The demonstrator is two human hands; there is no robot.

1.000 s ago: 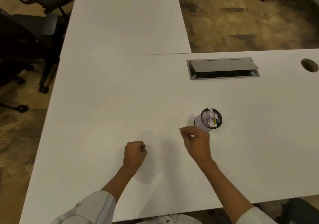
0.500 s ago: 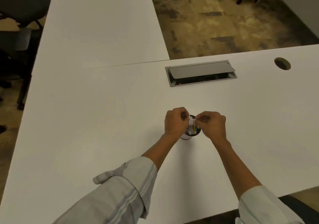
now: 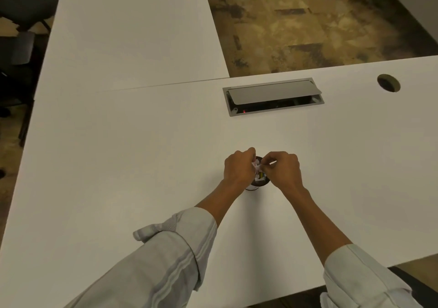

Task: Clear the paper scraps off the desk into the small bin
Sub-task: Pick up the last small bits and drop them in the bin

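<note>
The small dark bin (image 3: pixel 259 183) stands on the white desk (image 3: pixel 142 153), mostly hidden beneath both of my hands. Crumpled white paper scraps (image 3: pixel 256 165) with a bit of yellow show in its mouth. My left hand (image 3: pixel 239 169) is curled over the bin's left rim, fingers pinched on a white scrap. My right hand (image 3: pixel 283 170) is closed over the right rim, fingertips pinching the same clump of paper above the opening. The bin's far rim and most of its contents are covered by my fingers.
A grey cable hatch (image 3: pixel 272 96) with its lid half raised sits behind the bin. A round grommet hole (image 3: pixel 388 83) is at the far right. A second white desk (image 3: pixel 132 30) joins at the back left. Dark office chairs (image 3: pixel 21 11) stand at the left.
Both hands moved from the bare desk in front of the bin to directly over it, bringing scraps together above its mouth. The view has shifted so the bin sits nearer the centre.
</note>
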